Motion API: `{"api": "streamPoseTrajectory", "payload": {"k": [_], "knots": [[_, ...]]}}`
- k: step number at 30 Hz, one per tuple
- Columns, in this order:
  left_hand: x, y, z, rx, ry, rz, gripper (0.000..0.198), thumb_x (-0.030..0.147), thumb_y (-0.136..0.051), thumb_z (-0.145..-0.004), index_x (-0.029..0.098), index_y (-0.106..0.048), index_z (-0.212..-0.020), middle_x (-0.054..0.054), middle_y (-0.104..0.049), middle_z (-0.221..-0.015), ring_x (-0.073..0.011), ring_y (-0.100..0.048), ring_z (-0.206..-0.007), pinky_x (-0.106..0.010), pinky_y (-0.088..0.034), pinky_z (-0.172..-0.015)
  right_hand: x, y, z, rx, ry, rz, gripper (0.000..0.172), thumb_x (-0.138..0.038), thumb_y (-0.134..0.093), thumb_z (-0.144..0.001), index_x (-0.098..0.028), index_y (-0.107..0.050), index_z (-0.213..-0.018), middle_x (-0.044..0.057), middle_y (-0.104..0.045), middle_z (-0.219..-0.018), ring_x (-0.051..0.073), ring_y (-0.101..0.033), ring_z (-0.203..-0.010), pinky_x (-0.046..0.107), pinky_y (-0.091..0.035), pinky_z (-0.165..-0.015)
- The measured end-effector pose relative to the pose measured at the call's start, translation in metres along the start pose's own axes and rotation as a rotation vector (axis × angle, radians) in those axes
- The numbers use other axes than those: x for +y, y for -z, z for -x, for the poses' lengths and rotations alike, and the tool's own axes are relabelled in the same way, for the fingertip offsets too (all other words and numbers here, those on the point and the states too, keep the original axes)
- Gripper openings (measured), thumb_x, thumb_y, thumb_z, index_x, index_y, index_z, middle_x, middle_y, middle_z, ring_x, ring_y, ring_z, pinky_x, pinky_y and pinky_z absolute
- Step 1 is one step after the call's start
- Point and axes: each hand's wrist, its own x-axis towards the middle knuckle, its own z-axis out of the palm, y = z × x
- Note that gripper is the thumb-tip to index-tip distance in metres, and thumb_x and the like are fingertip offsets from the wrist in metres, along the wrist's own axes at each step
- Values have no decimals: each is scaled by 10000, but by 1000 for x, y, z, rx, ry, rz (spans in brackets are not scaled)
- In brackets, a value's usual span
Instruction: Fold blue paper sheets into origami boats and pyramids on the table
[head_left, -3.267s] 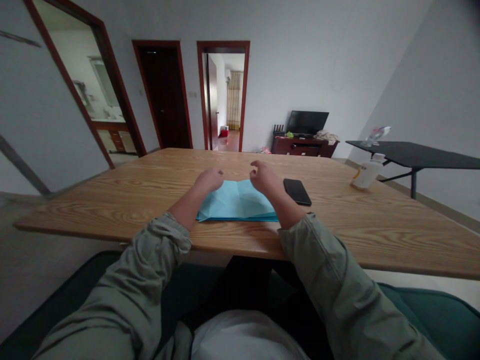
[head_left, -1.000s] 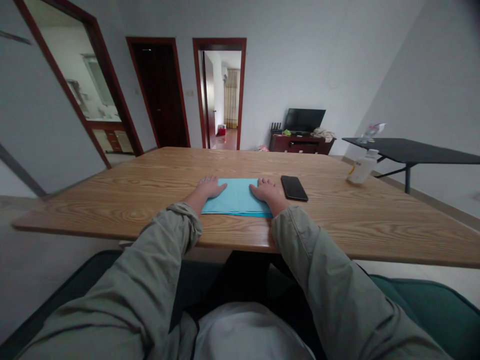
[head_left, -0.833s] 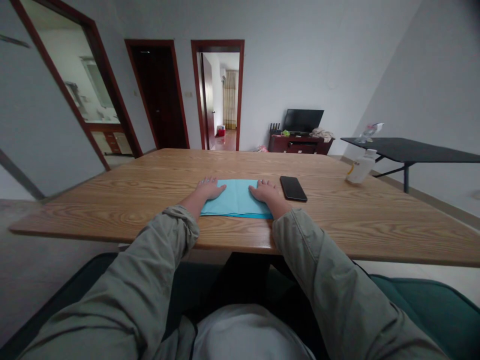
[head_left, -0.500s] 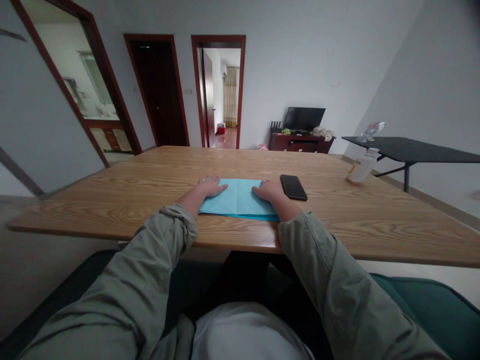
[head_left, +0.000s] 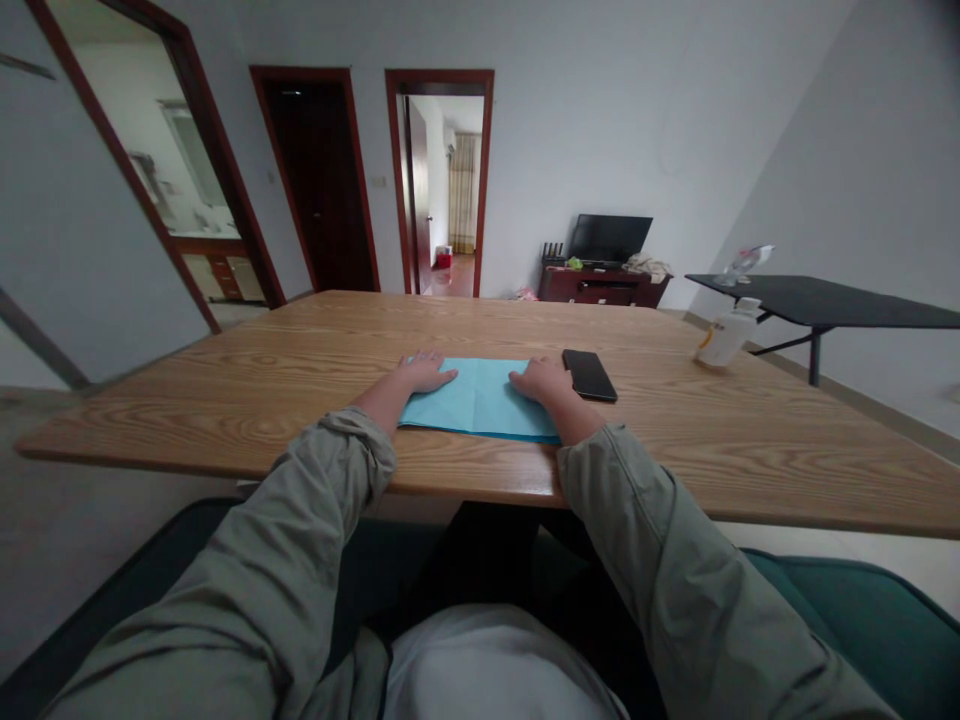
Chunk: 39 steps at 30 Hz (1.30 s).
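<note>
Head view: left hand and right hand lie apart, flat on a folded blue sheet, probably paper, near the front edge of the tabletop. A phone sits just beside the right hand; a careless sideways slide could knock it.

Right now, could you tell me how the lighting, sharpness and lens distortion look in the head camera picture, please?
In the head view, the light is soft and fairly dim, with no strong glare on the wooden table; wide-angle distortion makes the door frame lean; the left hand, right hand and folded blue sheet show no obvious blur.
</note>
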Motion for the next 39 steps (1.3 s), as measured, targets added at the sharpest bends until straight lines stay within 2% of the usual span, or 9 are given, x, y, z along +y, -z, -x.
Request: {"api": "streamPoseTrajectory", "payload": {"k": [5,9,18,22,25,28,31,35,39], "knots": [[-1,0,1,13,-14,10,824,705,-198,-852,211,-212,-1511,-71,-140,-1586,-334,-130,-1444,-568,-145,-1131,4,-8,-8,-5,101,-8,603,-444,-406,-870,-64,-482,-1332,240,-459,-1369,352,-427,-1266,468,-313,-1034],[-2,-4,-2,15,0,16,832,715,-182,-846,221,-201,-1515,-59,-140,-1586,-338,-116,-1446,-582,-122,-1131,1,-17,-13,-27,265,5,614,-415,-303,-920,-120,-321,-1459,176,-277,-1524,351,-204,-1407,513,-175,-1105],[-6,-11,-5,66,168,1,882,754,-113,-814,232,-182,-1521,-77,-120,-1588,-368,-109,-1441,-631,-114,-1109,0,-28,-15,-119,223,-13,815,-640,-176,-905,-95,-181,-1511,166,-183,-1562,345,-137,-1432,520,-107,-1128],[20,1,7,128,143,-108,802,668,-222,-855,171,-325,-1475,-134,-199,-1566,-398,-112,-1431,-658,-30,-1097,1,-30,-17,-108,223,-19,816,-650,-186,-903,-103,-196,-1509,167,-186,-1561,350,-148,-1429,519,-109,-1126],[60,4,15,280,-85,-157,705,597,-269,-878,174,-408,-1424,-115,-220,-1565,-368,-93,-1439,-615,20,-1118,0,-29,-15,-89,233,-18,805,-640,-204,-909,-100,-205,-1505,171,-189,-1559,347,-151,-1428,515,-111,-1124],[92,-4,20,144,-180,-46,680,604,-160,-894,264,-363,-1446,-70,-246,-1562,-371,-166,-1423,-662,-78,-1092,-1,-26,-13,-97,236,1,767,-609,-210,-925,-103,-218,-1501,176,-185,-1559,332,-145,-1433,508,-114,-1123],[101,-13,19,29,-152,47,705,614,-102,-888,290,-210,-1505,-44,-148,-1590,-375,-128,-1433,-687,-118,-1072,0,-23,-10,-97,241,9,675,-515,-207,-954,-108,-252,-1489,177,-227,-1547,320,-176,-1428,508,-141,-1116],[99,-18,16,30,-126,52,709,616,-97,-883,300,-161,-1515,-26,-104,-1597,-362,-81,-1445,-676,-86,-1089,-2,-14,-8,-37,243,52,560,-379,-228,-968,-75,-414,-1400,220,-341,-1483,336,-285,-1382,531,-183,-1090],[107,-17,5,33,-117,40,670,599,-191,-884,342,-198,-1503,-13,-130,-1593,-391,-82,-1437,-692,-67,-1085,-34,3,-4,109,350,99,452,-339,-324,-949,-108,-581,-1240,231,-498,-1351,348,-374,-1314,560,-170,-1078]]}}
